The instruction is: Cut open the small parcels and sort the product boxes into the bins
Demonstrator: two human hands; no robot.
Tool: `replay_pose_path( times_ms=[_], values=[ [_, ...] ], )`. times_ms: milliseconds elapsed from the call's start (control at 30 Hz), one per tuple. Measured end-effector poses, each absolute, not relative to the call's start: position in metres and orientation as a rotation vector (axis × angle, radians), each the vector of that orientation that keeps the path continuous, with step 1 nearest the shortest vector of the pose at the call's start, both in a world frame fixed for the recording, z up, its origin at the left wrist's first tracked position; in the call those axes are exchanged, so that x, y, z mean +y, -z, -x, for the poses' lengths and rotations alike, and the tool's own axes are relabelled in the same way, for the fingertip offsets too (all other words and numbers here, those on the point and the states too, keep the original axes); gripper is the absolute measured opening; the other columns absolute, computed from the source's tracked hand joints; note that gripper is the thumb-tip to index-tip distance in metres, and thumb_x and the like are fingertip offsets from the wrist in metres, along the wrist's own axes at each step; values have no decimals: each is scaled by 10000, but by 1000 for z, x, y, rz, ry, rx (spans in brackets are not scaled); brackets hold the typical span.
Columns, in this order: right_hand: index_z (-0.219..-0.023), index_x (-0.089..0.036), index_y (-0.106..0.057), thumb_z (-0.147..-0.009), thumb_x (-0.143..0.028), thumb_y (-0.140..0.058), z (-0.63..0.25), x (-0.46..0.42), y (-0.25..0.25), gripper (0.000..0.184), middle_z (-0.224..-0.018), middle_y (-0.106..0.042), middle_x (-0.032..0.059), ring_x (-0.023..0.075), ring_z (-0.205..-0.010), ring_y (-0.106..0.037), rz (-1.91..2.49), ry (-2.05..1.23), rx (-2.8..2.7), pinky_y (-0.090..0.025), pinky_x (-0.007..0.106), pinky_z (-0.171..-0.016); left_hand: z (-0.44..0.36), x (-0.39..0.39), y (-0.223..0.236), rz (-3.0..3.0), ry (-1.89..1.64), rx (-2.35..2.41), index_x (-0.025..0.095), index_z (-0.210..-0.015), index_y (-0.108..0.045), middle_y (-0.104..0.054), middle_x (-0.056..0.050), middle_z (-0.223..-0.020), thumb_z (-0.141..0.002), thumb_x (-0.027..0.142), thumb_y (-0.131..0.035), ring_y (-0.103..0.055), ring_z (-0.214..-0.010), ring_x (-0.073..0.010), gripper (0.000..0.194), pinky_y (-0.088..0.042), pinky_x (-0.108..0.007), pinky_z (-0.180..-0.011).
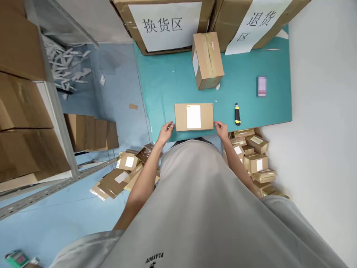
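A flat brown cardboard box (208,117) with a white label (193,117) lies on the green table in front of me. My left hand (166,131) is just off its left side, fingers loosely bent and slightly apart, holding nothing I can see. At the opposite side, my right hand (221,130) has its fingertips close to the box's right edge, also loosely bent. Whether those fingertips touch the cardboard, I cannot tell. A black and yellow utility knife (237,114) rests to the right of the box.
Behind the flat box stands a taller taped carton (208,59). Two large labelled cartons (167,26) line the back of the green table (167,85). Boxes are piled on the floor at right (255,162) and left (117,180). Shelving with cartons (25,119) stands at left.
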State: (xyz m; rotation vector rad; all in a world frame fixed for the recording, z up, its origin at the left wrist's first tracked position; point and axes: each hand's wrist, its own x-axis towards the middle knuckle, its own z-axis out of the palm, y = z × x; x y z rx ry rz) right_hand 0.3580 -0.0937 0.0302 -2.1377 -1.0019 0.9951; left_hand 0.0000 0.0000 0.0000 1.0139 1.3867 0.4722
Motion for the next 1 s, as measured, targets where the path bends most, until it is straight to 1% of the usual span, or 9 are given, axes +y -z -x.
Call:
replay_pose_path(
  times_ms=[133,233,367,467,567,633,800,933,1000],
  values=[
    [-1085,-149,-883,-861,-428,-719,-349,-110,-27,393,-1096,-885,158,362,-1108,-814,2118,-1101,-1034,-634,522,-1087,-4,-14,-3,-1041,-428,1405,146,-1141,-821,-840,-183,-1258,-805,354,-826,-782,-1226,-369,396,-579,-571,-1200],
    [-1089,-155,-873,-862,-497,-756,-350,-113,-32,427,-1127,-871,137,344,-1086,-796,2081,-1107,-1057,-641,516,-1064,-9,-21,-12,-1049,-464,1422,149,-1119,-818,-834,-168,-1249,-764,305,-845,-788,-1224,-364,388,-591,-562,-1196],
    [-1218,-140,-875,-937,-638,-732,-367,-95,-49,590,-1191,-840,161,331,-1137,-757,1942,-951,-1116,-624,503,-1088,-14,-11,-31,-1109,-708,1422,138,-1181,-817,-805,-158,-1266,-841,317,-828,-802,-1209,-316,384,-608,-497,-1195],
    [-1273,-138,-880,-975,-659,-694,-379,-71,-59,628,-1178,-838,169,335,-1127,-763,1902,-885,-1158,-616,510,-1095,-23,4,-44,-1134,-809,1439,123,-1189,-826,-806,-147,-1228,-883,367,-841,-816,-1147,-296,391,-627,-479,-1167],
    [-1179,-150,-897,-943,-678,-710,-382,-53,-59,607,-1169,-854,173,347,-1078,-789,1957,-925,-1126,-626,520,-1069,-35,13,-53,-1071,-791,1535,107,-1136,-835,-829,-147,-1161,-881,351,-861,-819,-1085,-293,353,-648,-468,-1107],
    [-1116,-156,-890,-909,-704,-730,-380,-49,-57,607,-1137,-866,172,347,-1036,-802,1985,-973,-1074,-641,507,-1020,-43,12,-57,-1029,-777,1599,108,-1119,-836,-841,-147,-1139,-894,331,-852,-815,-1070,-285,317,-653,-447,-1072],
    [-1003,-180,-832,-878,-784,-715,-379,-52,-50,628,-1008,-864,155,318,-965,-797,1973,-1047,-969,-647,429,-897,-58,-3,-74,-1084,-776,1748,124,-1113,-854,-834,-154,-1197,-957,298,-796,-809,-1060,-266,241,-648,-412,-1045],
    [-965,-181,-798,-882,-793,-657,-404,-58,-47,634,-1041,-846,146,307,-1005,-760,1961,-1011,-892,-615,404,-909,-88,-21,-115,-1326,-801,1718,156,-1157,-884,-847,-125,-1132,-1060,382,-709,-816,-1014,-273,301,-669,-427,-1015],
    [-942,-176,-785,-907,-803,-597,-425,-61,-46,656,-1023,-830,141,309,-1021,-731,2030,-952,-868,-594,399,-913,-115,-31,-140,-1539,-791,1537,196,-1231,-881,-860,-107,-1192,-1120,426,-640,-821,-1083,-271,351,-668,-433,-1055]
  ],
)
